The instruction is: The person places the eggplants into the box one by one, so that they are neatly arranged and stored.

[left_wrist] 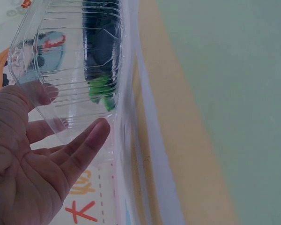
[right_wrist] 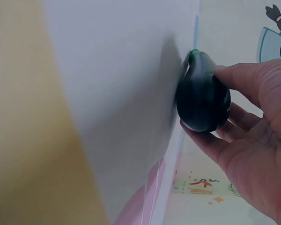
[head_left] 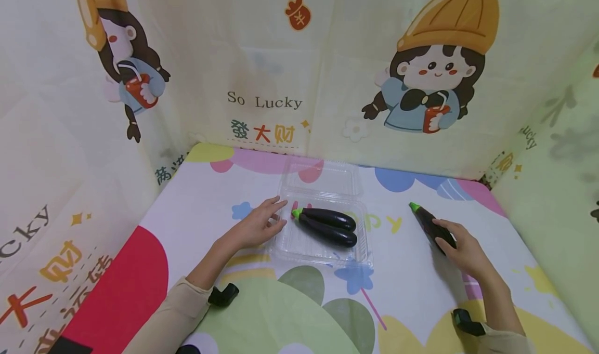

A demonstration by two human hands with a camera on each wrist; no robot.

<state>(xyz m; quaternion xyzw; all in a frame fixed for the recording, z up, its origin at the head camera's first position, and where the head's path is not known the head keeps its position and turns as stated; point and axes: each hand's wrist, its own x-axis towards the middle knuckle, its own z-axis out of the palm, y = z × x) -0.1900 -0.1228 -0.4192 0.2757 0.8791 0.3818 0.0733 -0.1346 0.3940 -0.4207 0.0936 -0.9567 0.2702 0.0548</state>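
Two dark purple eggplants with bright green stems lie side by side in a clear plastic clamshell box. Its lid is folded back, away from the person. My left hand is at the box's left edge, fingers spread and loosely extended; in the left wrist view, the fingers overlap the ridged clear wall. To the right of the box, my right hand grips a third eggplant by its thick end, its green stem facing away. The right wrist view shows thumb and fingers around this eggplant.
A white tablecloth with colourful prints covers the table. Cartoon-printed sheets stand around its back and sides. A black strap piece sits by the left wrist, another by the right.
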